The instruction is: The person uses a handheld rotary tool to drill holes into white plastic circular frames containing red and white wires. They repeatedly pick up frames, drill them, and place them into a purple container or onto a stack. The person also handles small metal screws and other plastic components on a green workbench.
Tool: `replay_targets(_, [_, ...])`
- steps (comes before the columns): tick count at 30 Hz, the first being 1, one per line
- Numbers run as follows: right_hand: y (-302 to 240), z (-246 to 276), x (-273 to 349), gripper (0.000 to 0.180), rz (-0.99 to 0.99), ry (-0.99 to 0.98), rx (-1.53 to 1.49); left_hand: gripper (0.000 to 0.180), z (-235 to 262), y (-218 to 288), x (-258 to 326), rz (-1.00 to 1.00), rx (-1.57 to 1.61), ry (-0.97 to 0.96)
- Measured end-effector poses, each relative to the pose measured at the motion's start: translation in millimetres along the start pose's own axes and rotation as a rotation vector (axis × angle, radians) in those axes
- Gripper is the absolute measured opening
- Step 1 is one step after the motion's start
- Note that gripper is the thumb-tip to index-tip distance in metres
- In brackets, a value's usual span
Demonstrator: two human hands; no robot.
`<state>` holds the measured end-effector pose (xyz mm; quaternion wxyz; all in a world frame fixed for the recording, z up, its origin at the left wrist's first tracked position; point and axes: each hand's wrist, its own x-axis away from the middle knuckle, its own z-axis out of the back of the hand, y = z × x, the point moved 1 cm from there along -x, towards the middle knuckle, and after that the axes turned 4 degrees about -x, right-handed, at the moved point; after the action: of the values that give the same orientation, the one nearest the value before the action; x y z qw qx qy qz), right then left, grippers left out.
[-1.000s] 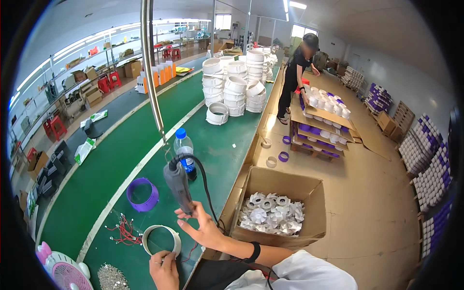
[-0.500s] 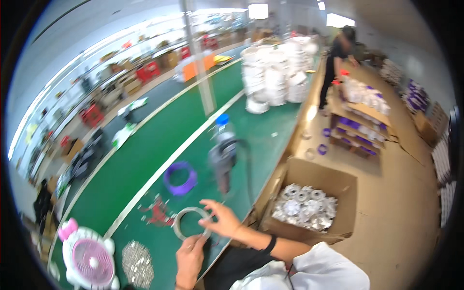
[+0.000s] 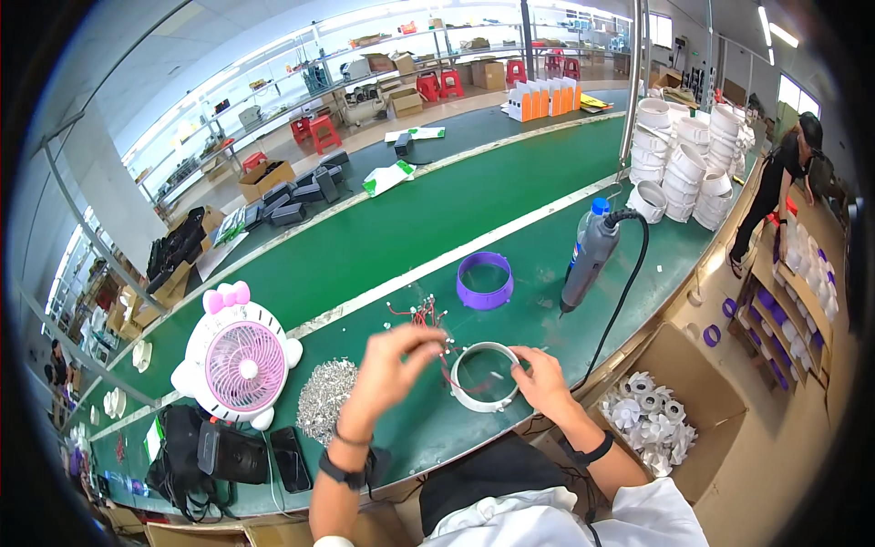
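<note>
Head view: a white ring lay near the green table's front edge, bare surface beyond; its opening faced up, axis vertical. The right hand pinched its rim; the left hand's fingers curled, hold unclear.

Fan left of ring (parts heap between), box right.

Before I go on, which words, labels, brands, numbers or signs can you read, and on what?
None can be read.
Bottle: label mostly hidden behind the gray tool, too small.
Green-and-white packet: any print is too small.
Orange-and-white boxes: nothing legible.
White ring and purple ring: no legible text.
</note>
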<state>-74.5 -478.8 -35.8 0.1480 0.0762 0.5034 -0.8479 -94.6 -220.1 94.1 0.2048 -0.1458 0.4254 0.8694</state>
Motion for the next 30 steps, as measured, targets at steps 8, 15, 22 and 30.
replay_targets(8, [-54.0, 65.3, 68.2, 0.031, -0.111, -0.19, -0.104, 0.025, 0.9, -122.7, -32.2, 0.161, -0.332, 0.111])
replay_targets(15, [-19.1, 211.1, 163.1, 0.026, -0.447, 0.24, -0.117, 0.026, -47.5, -89.7, -32.5, 0.064, -0.25, 0.101])
replay_targets(22, [89.6, 248.4, 205.7, 0.027, -0.56, 0.742, -0.157, 0.04, -88.7, -73.2, -50.3, -0.003, -0.176, 0.026])
replay_targets(30, [83.7, 209.4, 113.2, 0.031, -0.361, 0.628, -0.273, 0.033, -120.3, -124.1, -87.7, 0.069, -0.299, -0.109])
